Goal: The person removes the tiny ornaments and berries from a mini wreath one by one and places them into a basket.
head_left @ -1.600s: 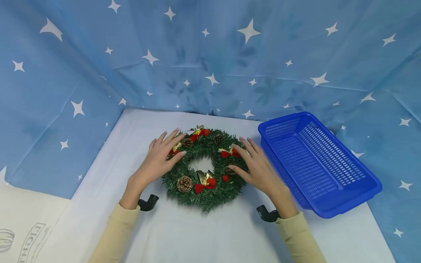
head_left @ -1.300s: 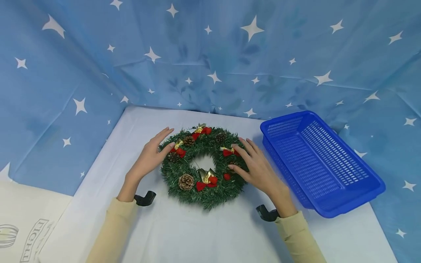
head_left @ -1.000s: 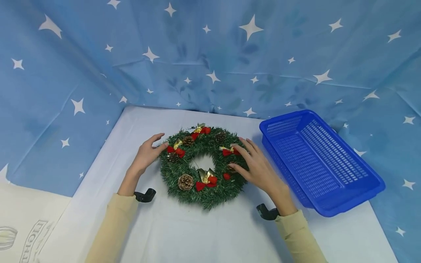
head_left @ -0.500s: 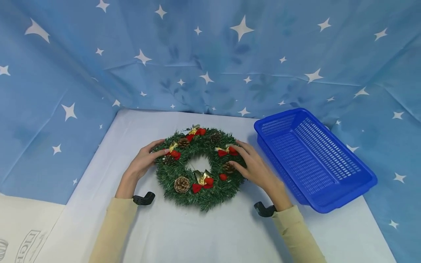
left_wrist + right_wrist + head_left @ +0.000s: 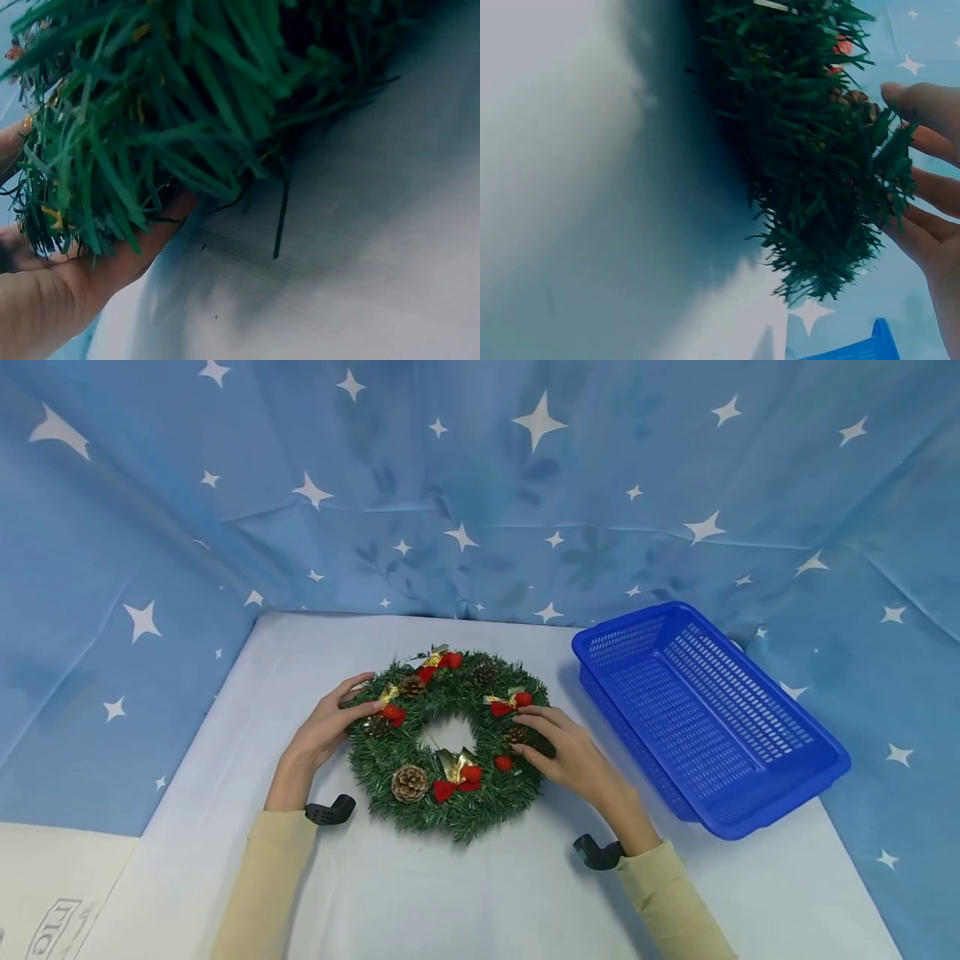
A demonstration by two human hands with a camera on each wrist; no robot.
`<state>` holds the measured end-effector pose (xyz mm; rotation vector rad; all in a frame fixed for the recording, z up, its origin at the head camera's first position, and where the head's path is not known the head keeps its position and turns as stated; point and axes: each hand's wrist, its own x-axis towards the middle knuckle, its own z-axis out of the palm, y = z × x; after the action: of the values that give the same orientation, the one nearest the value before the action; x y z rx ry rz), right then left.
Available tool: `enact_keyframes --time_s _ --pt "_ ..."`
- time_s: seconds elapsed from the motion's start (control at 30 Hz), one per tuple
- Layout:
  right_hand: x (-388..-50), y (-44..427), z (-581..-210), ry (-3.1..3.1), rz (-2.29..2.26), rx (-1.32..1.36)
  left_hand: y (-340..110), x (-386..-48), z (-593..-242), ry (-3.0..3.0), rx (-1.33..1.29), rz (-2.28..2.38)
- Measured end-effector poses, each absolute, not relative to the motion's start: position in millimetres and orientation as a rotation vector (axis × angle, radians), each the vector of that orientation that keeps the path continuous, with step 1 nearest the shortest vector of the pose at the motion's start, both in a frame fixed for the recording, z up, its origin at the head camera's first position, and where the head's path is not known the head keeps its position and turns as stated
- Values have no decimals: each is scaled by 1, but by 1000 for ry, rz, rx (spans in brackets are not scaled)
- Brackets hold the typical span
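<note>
A green Christmas wreath (image 5: 450,814) with pinecones, red bows and gold ribbon lies on the white table. At its left side my left hand (image 5: 318,731) grips the rim, thumb on top near a red bow; the left wrist view shows a finger (image 5: 161,229) of it reaching under the greenery (image 5: 150,120). My right hand (image 5: 573,756) rests over the wreath's right side with fingers relaxed, its tips near a pinecone (image 5: 515,737) and a red bow (image 5: 508,702). From the right wrist camera, the right fingers (image 5: 930,112) show against the upper face of the wreath.
A blue perforated plastic basket (image 5: 750,822) stands tilted in angle at the table's right. A blue star-patterned cloth (image 5: 480,460) hangs behind and at both sides of the white table (image 5: 457,902). Black camera mounts are on both wrists.
My left hand drew back off the wreath's top to its left edge, then closed around the rim. My right hand has shifted slightly toward the near side along the wreath's right side.
</note>
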<state>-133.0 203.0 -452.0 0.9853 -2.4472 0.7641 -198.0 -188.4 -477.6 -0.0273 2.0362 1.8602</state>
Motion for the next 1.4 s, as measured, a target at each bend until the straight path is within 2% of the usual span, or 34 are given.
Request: enact_keyframes --time_s 0.6,1.4 --pt "-123 196 -444 -2701 712 989 -190 -211 -481 2014 13 1794" --pt "-132 208 -428 -2503 721 1025 -194 -211 -480 2044 49 1781"
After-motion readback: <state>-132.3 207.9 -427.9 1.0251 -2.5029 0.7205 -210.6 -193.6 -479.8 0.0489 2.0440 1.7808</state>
